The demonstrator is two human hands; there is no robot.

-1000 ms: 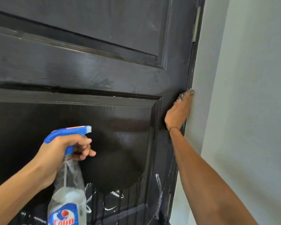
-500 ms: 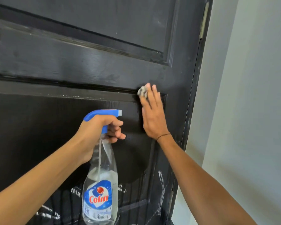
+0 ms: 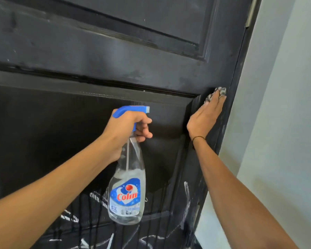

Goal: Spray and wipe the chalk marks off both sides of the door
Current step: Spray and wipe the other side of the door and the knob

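A black panelled door (image 3: pixel 101 56) fills most of the view. White chalk marks (image 3: pixel 186 200) and wet drip streaks cover its lower part. My left hand (image 3: pixel 127 128) grips the neck of a clear spray bottle (image 3: pixel 127 191) with a blue trigger head, its nozzle pointing right, held just in front of the door. My right hand (image 3: pixel 205 119) lies flat against the door's right stile, fingers straight, pressing a grey patterned cloth (image 3: pixel 217 94) that shows only past the fingertips.
A pale grey wall (image 3: pixel 284 123) stands right of the door edge. A metal hinge (image 3: pixel 250 13) sits at the door's upper right edge. A damp dark patch spreads across the lower panel above the chalk.
My right hand with the cloth has slid right from the panel's top corner onto the right stile. The bottle in my left hand has risen a little.
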